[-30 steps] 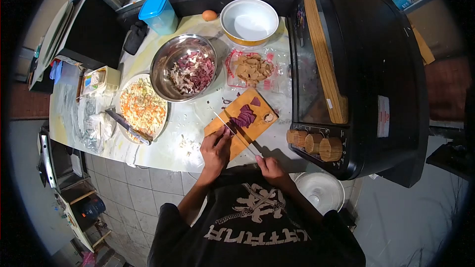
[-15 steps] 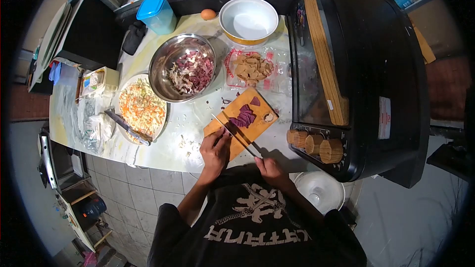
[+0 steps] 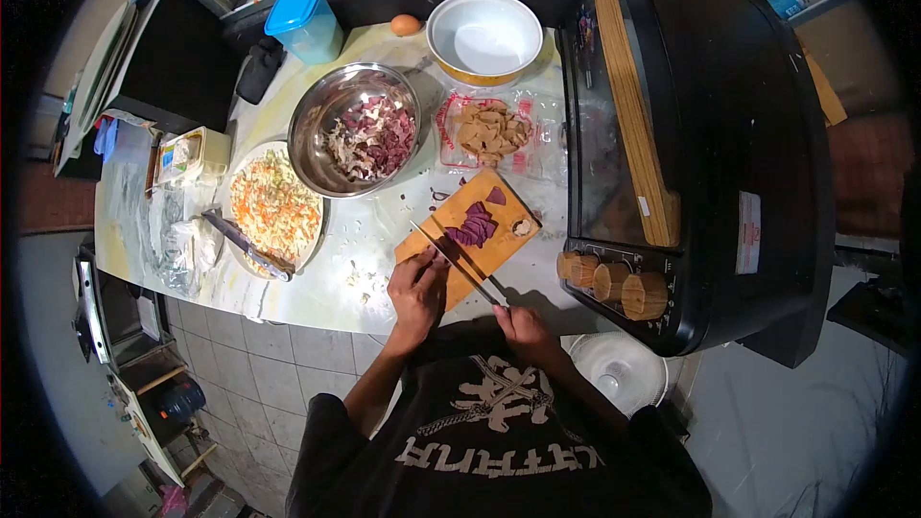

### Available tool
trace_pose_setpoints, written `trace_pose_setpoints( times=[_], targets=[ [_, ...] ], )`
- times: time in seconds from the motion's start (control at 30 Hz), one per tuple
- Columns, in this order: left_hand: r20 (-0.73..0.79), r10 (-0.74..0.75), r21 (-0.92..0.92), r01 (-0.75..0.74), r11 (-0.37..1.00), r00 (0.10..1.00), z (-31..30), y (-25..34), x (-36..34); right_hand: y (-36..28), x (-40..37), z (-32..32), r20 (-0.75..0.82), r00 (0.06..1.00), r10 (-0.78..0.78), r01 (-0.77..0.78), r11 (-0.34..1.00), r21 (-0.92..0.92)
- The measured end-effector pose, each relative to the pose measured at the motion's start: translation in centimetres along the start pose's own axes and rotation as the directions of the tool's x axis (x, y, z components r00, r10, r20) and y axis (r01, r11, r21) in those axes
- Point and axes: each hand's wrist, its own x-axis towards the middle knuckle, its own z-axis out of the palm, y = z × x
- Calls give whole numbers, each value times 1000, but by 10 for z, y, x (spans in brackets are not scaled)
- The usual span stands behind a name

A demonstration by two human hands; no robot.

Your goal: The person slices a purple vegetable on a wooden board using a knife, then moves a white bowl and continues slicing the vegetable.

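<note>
On a small wooden cutting board lie thin dark-purple vegetable slices. My right hand is closed around the handle of a kitchen knife, whose blade crosses the board diagonally beside the slices. At the board's left end, my left hand has its fingers bent and pressed together against the blade's near side. They grip a piece of the purple vegetable, mostly hidden beneath them. Left of the board stands a steel bowl holding chopped purple and whitish pieces.
A plate of shredded orange-white vegetables carries a second knife. Behind the board are sliced brown food on plastic, a white bowl, an egg and a blue-lidded container. A black oven borders the right.
</note>
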Motion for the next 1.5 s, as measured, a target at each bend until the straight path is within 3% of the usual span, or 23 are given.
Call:
trace_pose_setpoints(
  times=[0.07,0.2,0.23,0.27,0.37,0.4,0.47,0.5,0.57,0.6,0.67,0.8,0.9,1.0,1.07,1.1,1.17,1.5],
  targets=[
    [9,-3,6,3,1000,1000,0,0,-1,-2,4,-8,23,990,-140,142,970,-200],
    [24,-7,10,7,1000,1000,-1,0,0,-6,5,-5,-10,995,-102,98,981,-168],
    [23,-10,8,10,1000,1000,-2,0,1,-7,6,-4,67,985,160,-164,985,57],
    [23,-11,8,11,1000,1000,-2,1,2,-9,7,-4,198,901,385,-426,869,250],
    [23,-20,8,20,1000,1000,-3,3,3,-10,13,-9,314,830,461,-547,781,300],
    [22,-25,8,25,1000,999,-3,3,3,-10,12,-7,314,830,460,-547,782,300],
    [22,-31,7,31,1000,999,-2,3,3,-8,6,0,110,923,368,-384,890,246],
    [19,-36,4,36,999,999,-2,3,4,-6,5,2,110,923,369,-385,890,245],
    [16,-43,2,43,999,999,-2,4,5,-2,4,5,-31,999,-41,37,993,-111],
    [18,-42,-1,42,999,999,-4,4,6,-3,5,3,-30,999,-41,37,993,-111],
    [21,-42,-4,42,999,999,-5,6,9,-6,8,-2,-48,992,114,-113,993,19],
    [22,-44,-38,45,998,999,-6,5,10,-3,9,-1,15,997,74,-74,997,5],
    [39,-52,-52,54,997,998,-6,3,9,-3,13,-4,0,997,81,-81,992,95],
    [30,-55,-63,57,996,998,-4,1,10,-5,17,-10,90,989,116,-127,984,125],
    [14,-56,-69,56,996,998,-3,0,10,-5,20,-13,241,924,297,-353,905,237],
    [18,-57,-72,58,996,998,-4,0,10,-8,26,-17,245,924,295,-352,906,236],
    [22,-61,-76,62,995,998,-3,0,9,-13,39,-26,443,722,531,-670,697,255],
    [-18,-59,-90,57,994,998,-2,-5,14,-14,51,-18,487,682,545,-676,725,136]
  ],
)
